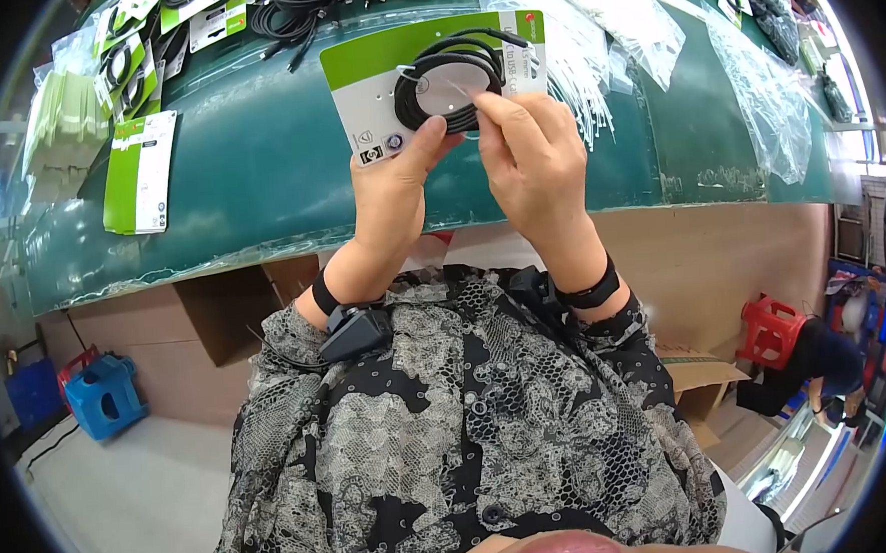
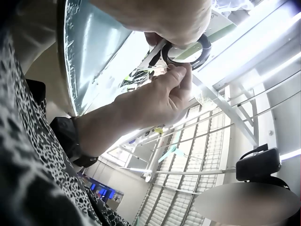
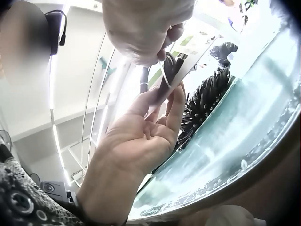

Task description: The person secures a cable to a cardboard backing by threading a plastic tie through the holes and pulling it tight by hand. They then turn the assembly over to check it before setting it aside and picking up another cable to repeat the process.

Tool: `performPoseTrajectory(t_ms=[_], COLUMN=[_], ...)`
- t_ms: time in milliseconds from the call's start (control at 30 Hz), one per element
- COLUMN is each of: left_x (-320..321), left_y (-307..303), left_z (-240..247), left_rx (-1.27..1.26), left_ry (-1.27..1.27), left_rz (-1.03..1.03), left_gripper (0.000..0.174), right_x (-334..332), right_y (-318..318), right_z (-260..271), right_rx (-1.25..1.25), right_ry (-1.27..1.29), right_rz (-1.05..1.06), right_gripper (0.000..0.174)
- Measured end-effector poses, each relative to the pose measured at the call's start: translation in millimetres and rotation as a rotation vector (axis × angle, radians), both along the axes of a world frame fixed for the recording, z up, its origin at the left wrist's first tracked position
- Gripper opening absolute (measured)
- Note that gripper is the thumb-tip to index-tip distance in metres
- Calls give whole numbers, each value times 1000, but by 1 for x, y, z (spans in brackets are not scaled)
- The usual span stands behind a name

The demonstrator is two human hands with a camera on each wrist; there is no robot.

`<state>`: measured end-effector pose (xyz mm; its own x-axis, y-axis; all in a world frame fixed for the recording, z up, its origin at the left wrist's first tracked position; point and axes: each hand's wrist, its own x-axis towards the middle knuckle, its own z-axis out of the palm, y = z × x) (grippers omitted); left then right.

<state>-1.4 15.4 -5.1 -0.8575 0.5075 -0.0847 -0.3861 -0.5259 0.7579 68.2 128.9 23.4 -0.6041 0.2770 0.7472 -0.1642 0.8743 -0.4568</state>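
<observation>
A green and white card [image 1: 358, 96] is held up above the table's near edge, with a coiled black cable [image 1: 409, 103] lying against its front. The left hand [image 1: 393, 184] grips the card's lower edge, thumb on the coil. At the coil's right side the right hand [image 1: 542, 156] pinches a thin white tie [image 3: 163, 70] with thumb and forefinger. In the left wrist view the coil [image 2: 205, 49] shows as a dark ring between the right hand [image 2: 162, 96] and the left hand [image 2: 160, 19]. The right wrist view shows the left hand [image 3: 141, 136] below the right hand [image 3: 141, 28].
On the green table [image 1: 257, 166] lie another card [image 1: 142, 177] and a card stack [image 1: 64, 126] at left, packaged cables [image 1: 127, 73], black cables [image 1: 294, 9] at the back, white ties [image 1: 583, 79] and plastic bags [image 1: 754, 100] at right. A red stool [image 1: 771, 329] stands below right.
</observation>
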Motion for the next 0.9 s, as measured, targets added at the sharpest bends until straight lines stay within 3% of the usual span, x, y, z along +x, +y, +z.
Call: performPoseTrajectory(t_ms=[67,900], left_x=[-1,2], left_y=[0,1], left_z=[-2,-7], left_rx=[0,-16], left_ry=[6,72], left_rz=[4,72], left_gripper=[32,28], right_x=[1,3], right_y=[2,1], right_z=[3,5], right_rx=[176,374], right_ry=[-61,-202], right_rz=[-88,-71], right_gripper=[26,27])
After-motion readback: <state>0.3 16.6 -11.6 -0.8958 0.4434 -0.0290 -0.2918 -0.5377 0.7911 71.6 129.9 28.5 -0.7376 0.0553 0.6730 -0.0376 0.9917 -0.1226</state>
